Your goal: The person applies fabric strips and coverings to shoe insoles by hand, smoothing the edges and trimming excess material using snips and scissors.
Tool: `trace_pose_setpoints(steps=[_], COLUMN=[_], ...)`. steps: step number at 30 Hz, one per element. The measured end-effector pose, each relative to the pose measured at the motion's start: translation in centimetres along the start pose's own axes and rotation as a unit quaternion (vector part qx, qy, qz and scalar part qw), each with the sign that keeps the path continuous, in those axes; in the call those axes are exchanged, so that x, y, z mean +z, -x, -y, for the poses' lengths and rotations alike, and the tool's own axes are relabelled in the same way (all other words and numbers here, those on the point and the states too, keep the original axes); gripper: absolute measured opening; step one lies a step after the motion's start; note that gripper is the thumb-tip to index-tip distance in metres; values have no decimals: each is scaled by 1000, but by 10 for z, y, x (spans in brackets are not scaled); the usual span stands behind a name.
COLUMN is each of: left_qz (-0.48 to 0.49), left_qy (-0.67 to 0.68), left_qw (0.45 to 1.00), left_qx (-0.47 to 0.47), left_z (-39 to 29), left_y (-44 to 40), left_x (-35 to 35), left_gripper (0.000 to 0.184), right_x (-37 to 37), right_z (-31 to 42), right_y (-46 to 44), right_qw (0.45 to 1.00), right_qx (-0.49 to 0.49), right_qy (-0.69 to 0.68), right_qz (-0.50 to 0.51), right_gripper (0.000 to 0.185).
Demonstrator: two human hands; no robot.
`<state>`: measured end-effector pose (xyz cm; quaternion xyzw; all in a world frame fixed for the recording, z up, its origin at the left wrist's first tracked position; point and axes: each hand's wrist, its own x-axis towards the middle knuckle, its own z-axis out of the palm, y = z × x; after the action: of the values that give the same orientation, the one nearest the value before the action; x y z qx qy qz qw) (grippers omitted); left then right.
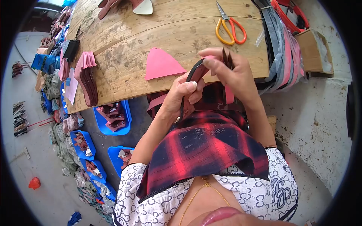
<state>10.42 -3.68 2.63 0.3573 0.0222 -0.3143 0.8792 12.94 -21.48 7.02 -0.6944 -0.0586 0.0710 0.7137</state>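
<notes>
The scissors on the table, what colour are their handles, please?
One handle is yellow, the other orange-red; see the head view.

And here's the counter [124, 60], stretching out ahead: scissors [226, 19] at the right, towards the far side, flat panel [163, 64] midway, just beyond the left hand [184, 92]. Workpiece [201, 69] between both hands at the near edge, snips [227, 57] in the right hand [235, 71]. Stack of cut pieces [88, 84] over at the left end. Off the right edge, bundled strips [283, 49], then a cardboard box [307, 52] further right. Bins [117, 132] down left!
</notes>
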Motion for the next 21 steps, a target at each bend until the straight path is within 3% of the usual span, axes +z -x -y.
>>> trace_pose_setpoints(steps=[3, 6, 9, 12, 13, 15, 16, 18, 19, 20, 21], left_qz=[-9, 24, 39, 50, 20, -40, -54, -82, -83, -74, -64], left_qy=[51, 132, 162, 186, 161, 106, 110, 111, 97, 89, 83], left_qw=[999, 989, 981, 975, 982, 989, 988, 986, 988, 990, 992], left_qx=[-15, -61, -96, -107, -101, -89, -93, -97, -89, -81, -74], left_z=[2, 0, -1, -3, -4, -7, -4, 1, 1, -1, -3], left_y=[1, 4, 4, 2, 1, -2, -4, -6, -5, -5, -5], left_x=[-3, 3, 7, 11, 13, 14, 8, -10, -12, -12, -11], left_gripper=[56, 49, 64, 39, 39, 40, 39, 39, 40, 41, 42], right_x=[-3, -4, -7, -4, -8, -22, -33, -70, -91, -97, -138], right_z=[-15, -22, -25, -29, -29, -10, 3, 36, 55, 72, 75], right_y=[-4, -10, -16, -17, -17, -17, -18, 7, 15, 29, 56], right_qw=[932, 943, 912, 843, 821, 784, 787, 802, 679, 591, 718], right_qx=[-250, -263, -336, -412, -435, -466, -488, -352, -385, -386, -424], right_qy=[261, 201, 228, 329, 355, 367, 298, 209, 384, 484, 228], right_qz=[-31, -39, -55, -111, -105, -184, -233, -436, -493, -517, -503], right_gripper=[22, 25, 24, 26, 30, 29, 24, 8, 4, 9, 10])
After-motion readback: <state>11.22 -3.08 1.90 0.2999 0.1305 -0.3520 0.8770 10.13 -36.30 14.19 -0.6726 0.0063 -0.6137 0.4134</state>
